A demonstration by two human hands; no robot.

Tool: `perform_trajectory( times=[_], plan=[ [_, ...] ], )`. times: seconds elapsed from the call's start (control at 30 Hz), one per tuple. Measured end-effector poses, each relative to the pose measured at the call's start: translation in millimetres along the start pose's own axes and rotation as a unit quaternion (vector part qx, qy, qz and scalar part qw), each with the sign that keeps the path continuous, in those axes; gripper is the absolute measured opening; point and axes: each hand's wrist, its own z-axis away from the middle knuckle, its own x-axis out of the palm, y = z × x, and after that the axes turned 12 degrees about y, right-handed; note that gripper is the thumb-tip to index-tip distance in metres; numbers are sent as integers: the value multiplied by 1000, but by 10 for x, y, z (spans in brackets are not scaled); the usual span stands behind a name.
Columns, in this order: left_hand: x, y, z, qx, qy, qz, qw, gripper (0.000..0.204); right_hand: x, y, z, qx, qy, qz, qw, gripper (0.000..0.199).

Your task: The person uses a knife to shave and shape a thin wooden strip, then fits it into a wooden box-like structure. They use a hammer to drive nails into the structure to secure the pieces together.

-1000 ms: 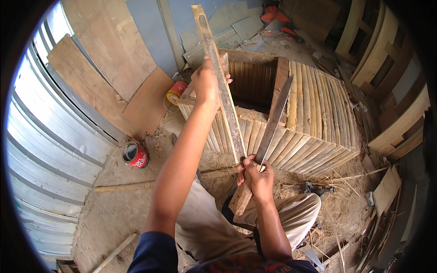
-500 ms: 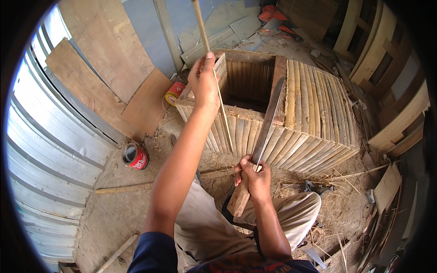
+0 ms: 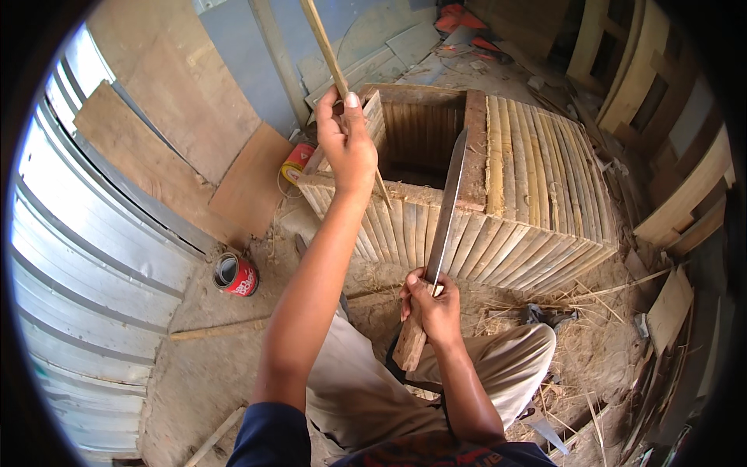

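Your right hand (image 3: 430, 300) is clenched on the wooden handle of a long steel-bladed knife (image 3: 445, 208), close above your beige-trousered knees (image 3: 498, 373). Blade runs up and away, tip level with the open top of the slatted bamboo crate (image 3: 537, 194). Your left hand (image 3: 346, 144), arm stretched out, grips a thin pale bamboo strip (image 3: 327, 47) near the crate's left corner; the strip rises past the top edge of view, lower end pokes out below your palm. Left of your arm, an open red tin can (image 3: 235, 274) stands on the dirt floor (image 3: 194, 366). Farther off, a yellow-and-red can (image 3: 296, 161) just beside the crate. Corrugated metal sheeting (image 3: 85, 265) far left.
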Motion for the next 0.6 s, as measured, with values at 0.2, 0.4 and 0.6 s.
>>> perform_trajectory(
  times=[0.2,0.4,0.6],
  plan=[
    [6,34,-44,48,-14,25,998,38,-30,5,-5,-3,1,6,1000,24],
    [-5,7,-49,-5,-32,42,999,42,-28,12,-14,8,6,18,1000,23],
    [-10,252,-213,-41,-19,48,998,61,-8,7,-10,17,12,20,1000,21]
  ],
)
